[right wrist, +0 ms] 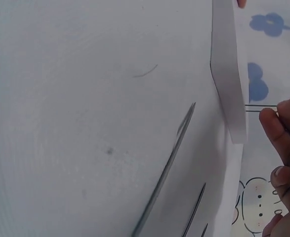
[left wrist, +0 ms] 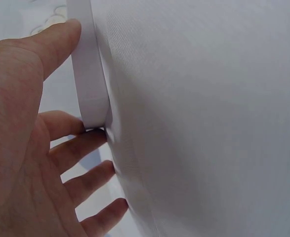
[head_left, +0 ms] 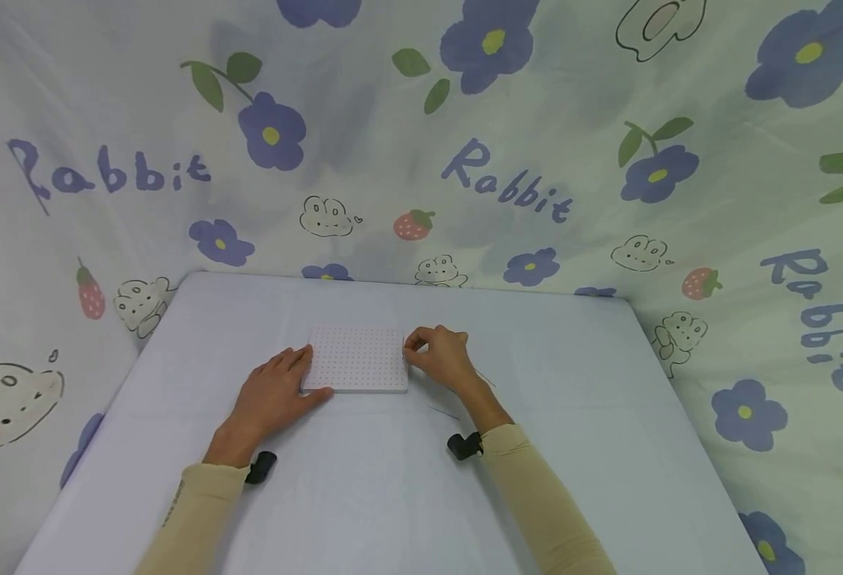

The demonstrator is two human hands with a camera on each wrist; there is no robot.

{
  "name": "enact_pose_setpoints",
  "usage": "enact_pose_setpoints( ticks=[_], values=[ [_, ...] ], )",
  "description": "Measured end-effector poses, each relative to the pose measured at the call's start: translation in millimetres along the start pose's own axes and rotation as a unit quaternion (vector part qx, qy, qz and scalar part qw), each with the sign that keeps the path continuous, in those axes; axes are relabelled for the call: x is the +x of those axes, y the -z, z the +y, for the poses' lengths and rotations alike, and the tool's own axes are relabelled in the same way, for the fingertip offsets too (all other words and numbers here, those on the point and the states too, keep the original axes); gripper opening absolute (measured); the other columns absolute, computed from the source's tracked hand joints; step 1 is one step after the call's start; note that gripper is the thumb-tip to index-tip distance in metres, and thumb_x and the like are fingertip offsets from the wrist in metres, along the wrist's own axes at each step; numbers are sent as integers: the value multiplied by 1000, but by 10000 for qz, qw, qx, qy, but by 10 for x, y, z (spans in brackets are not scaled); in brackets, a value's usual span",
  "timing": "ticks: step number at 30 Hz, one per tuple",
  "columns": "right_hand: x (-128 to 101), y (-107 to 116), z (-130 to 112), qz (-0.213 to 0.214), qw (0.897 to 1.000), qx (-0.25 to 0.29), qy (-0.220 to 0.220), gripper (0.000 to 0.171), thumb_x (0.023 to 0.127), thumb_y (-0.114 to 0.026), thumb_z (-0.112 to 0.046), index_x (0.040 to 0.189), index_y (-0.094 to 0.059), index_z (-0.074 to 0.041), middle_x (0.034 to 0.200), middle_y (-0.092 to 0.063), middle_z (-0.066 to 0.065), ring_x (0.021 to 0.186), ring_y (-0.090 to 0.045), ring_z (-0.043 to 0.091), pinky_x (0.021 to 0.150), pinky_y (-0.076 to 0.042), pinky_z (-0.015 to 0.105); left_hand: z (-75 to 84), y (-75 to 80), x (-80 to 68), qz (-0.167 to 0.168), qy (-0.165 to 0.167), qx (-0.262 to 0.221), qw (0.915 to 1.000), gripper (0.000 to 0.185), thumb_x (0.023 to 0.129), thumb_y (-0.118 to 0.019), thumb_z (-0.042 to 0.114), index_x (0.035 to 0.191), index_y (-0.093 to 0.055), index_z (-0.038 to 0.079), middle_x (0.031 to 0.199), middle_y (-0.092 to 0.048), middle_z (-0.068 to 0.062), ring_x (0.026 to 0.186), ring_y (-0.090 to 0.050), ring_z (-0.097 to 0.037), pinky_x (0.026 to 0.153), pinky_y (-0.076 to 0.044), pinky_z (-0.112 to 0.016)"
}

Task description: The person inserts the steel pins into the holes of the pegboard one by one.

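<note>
A flat, square white board dotted with rows of small holes [head_left: 356, 358] lies on the pale lilac counter [head_left: 363, 495], toward its far edge. The left hand [head_left: 272, 397] rests spread against the board's left edge, fingers relaxed. The right hand [head_left: 440, 356], at the board's right edge, pinches a thin wire-like pin [right wrist: 261, 108].

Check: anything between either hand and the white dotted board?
Nothing visible. The left hand rests straight-fingered against the left edge of the dotted board. The right hand is at its right edge, pinching a thin needle. More thin needles lie on the table beside it.
</note>
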State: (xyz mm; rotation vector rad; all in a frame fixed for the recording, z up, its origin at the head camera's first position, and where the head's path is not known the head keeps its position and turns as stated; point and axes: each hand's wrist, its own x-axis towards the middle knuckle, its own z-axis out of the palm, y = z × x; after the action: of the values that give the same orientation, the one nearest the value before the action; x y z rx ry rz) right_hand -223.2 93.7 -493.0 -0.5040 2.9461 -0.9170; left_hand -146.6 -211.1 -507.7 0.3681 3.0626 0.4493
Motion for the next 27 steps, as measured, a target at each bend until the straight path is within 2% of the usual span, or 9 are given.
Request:
enact_pose_setpoints(
  ticks=[7,12,18,27],
  values=[
    [-37,132,55,10,10000,69,-10,14,94,-71,-33,102,-76,-23,89,-73,-14,97,-63,20,90,-31,51,11,-10,3,-11,-21,-10,10000,90,91,-67,56,152,-38,-4,155,-40,-24,143,-34,-46,112,-31,-65],
    [-69,274,182,181,9997,120,-87,17,94,-71,-37,103,-77,-23,93,-75,-13,100,-64,22,91,-31,54,17,8,2,-2,-81,-54,10000,90,92,-66,55,152,-37,-5,155,-39,-25,142,-34,-47,112,-31,-65],
    [-143,454,410,388,9981,250,-415,20,93,-73,-38,104,-77,-22,95,-76,-9,103,-63,28,92,-29,55,2,38,6,44,-131,-52,9999,89,92,-66,54,152,-37,-6,155,-40,-25,142,-35,-47,111,-32,-65],
    [-374,568,775,486,9941,-62,-968,27,90,-76,-40,110,-78,-22,93,-73,-7,103,-63,26,90,-31,54,-2,15,19,-25,-115,-19,9999,90,92,-65,56,151,-38,-6,155,-39,-25,142,-35,-47,111,-32,-65]
  ],
)
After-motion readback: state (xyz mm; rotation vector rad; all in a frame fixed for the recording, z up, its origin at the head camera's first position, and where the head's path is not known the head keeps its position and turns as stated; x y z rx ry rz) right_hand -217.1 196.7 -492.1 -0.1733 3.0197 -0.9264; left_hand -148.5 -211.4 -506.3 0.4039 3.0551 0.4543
